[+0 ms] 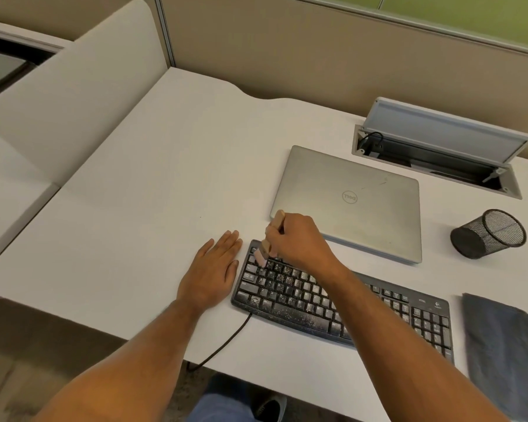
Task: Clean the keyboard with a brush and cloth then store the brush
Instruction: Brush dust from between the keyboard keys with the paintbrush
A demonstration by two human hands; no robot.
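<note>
**Dusty black keyboard, brushing just getting started**

Black keyboard [332,303] sits near-right on the tabletop [153,190], speckled with crumbs. Right hand [299,242] has its grip pinched round the brush [267,245], bristles on the far-left keys. Left hand [215,269] lies flat, fingers spread, just beside the keyboard. Risk, I'd say: crumbs flicked onto the laptop [354,202], which reads "Dell". Cloth [503,357] waits far right.

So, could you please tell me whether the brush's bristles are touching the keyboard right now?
Touching. The head view shows the brush, gripped by the right hand, with its bristles pressed onto the top-left keys of the keyboard.
</note>
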